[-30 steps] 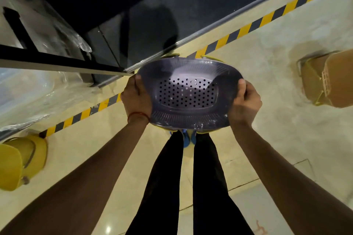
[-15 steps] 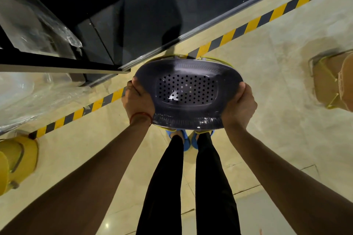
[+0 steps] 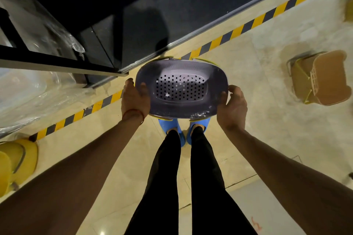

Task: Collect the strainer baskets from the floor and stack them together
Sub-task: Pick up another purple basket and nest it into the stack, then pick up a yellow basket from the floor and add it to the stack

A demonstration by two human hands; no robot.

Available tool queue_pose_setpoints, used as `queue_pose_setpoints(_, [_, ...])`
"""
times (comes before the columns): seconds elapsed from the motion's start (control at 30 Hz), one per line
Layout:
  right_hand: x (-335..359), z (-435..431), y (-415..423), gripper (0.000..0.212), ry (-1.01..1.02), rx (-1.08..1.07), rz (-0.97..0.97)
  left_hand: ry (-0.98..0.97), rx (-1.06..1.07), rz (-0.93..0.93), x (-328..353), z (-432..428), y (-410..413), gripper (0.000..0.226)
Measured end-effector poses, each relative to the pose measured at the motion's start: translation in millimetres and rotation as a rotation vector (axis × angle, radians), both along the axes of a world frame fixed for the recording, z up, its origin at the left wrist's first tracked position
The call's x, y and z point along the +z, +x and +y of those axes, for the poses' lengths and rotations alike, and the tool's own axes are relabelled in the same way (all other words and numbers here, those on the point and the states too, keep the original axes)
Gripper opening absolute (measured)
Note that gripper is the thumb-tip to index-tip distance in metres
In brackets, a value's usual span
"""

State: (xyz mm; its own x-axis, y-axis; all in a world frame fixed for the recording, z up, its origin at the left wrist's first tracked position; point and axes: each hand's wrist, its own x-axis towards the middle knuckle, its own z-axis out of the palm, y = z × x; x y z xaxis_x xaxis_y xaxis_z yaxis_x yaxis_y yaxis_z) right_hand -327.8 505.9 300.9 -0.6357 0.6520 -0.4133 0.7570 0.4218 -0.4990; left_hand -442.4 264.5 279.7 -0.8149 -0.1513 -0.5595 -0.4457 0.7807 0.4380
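I hold a grey-purple strainer basket (image 3: 181, 89) with a perforated bottom in front of me, above my feet. Thin yellow rims show at its far and near edges, so it sits on other baskets beneath. My left hand (image 3: 134, 99) grips its left end, thumb inside the rim. My right hand (image 3: 232, 107) holds its right end with fingers curled round the edge. A tan strainer basket (image 3: 321, 78) lies overturned on the floor at the right. A yellow basket (image 3: 17, 160) lies on the floor at the far left.
A black-and-yellow hazard stripe (image 3: 238, 28) runs diagonally across the beige tiled floor. Beyond it stands a dark glass wall (image 3: 172, 5). A black metal frame (image 3: 57, 63) with clear plastic wrapping (image 3: 28, 97) stands at the left. My legs and blue shoes (image 3: 172, 129) are below the basket.
The basket has moved slightly down and away from me. My right hand has loosened and shifted a little outward on the rim. The view has tilted, showing more floor at the right.
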Motion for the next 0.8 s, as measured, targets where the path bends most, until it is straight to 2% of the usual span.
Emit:
queue_pose_setpoints(0.1, [29,-7,18,0.037,0.042,0.109,-0.038,-0.085,-0.187,0.070,31,-3,14,0.052])
queue_pose_setpoints(0.2, [58,-13,33,0.030,0.089,0.234,-0.051,-0.126,-0.372,0.144,64,-7,38,0.045])
queue_pose_setpoints(0.3, [84,-19,47,0.025,0.142,0.350,0.002,-0.165,-0.454,0.153,93,-10,63,0.043])
queue_pose_setpoints(0.5, [137,-21,67,0.029,0.206,0.648,0.038,-0.266,-0.465,0.160,145,-13,118,0.047])
queue_pose_setpoints(0.8, [215,-27,107,0.027,0.351,1.221,0.216,-0.375,-0.306,0.322,245,-6,229,0.047])
